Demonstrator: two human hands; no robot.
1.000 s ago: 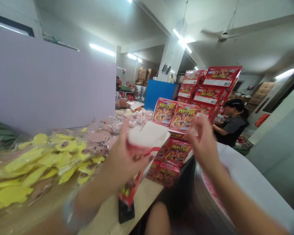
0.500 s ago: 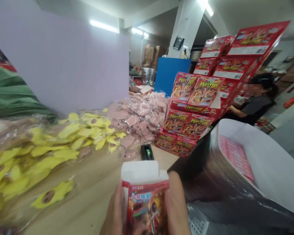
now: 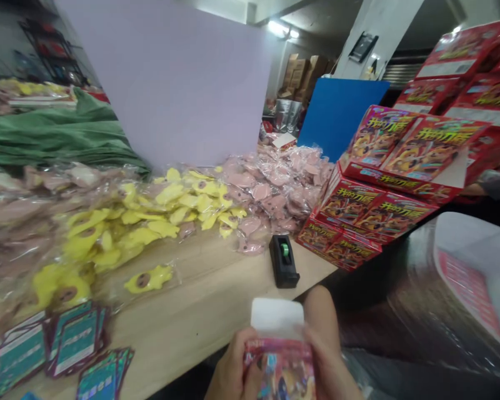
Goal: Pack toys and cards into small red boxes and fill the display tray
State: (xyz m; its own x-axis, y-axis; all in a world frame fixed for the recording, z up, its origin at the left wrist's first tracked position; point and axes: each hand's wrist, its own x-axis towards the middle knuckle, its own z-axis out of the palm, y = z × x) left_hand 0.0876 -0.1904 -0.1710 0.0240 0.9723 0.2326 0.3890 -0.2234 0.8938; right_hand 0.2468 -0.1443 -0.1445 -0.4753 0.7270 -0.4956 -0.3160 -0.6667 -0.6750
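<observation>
We're holding a red printed cardboard box (image 3: pixel 284 373), white card flap (image 3: pixel 277 316) up, just past the near edge of the pale wooden surface (image 3: pixel 183 328); left hand (image 3: pixel 234 366) & right hand (image 3: pixel 328 362) are clasping opp. sides. Squeezing too hard, we're prob. risking crushed walls/bent flap.

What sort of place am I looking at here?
Probably a packing workshop: plastic-wrapped yellow pieces lie heaped on the table, red printed boxes stand stacked, and a held box has its white flap raised.

Passage over table (image 3: pixel 191 311) between card stacks (image 3: pixel 75 340) and tape dispenser (image 3: pixel 282 269); yellow packets (image 3: pixel 179 201) behind, red boxes (image 3: pixel 352 205) right.
</observation>
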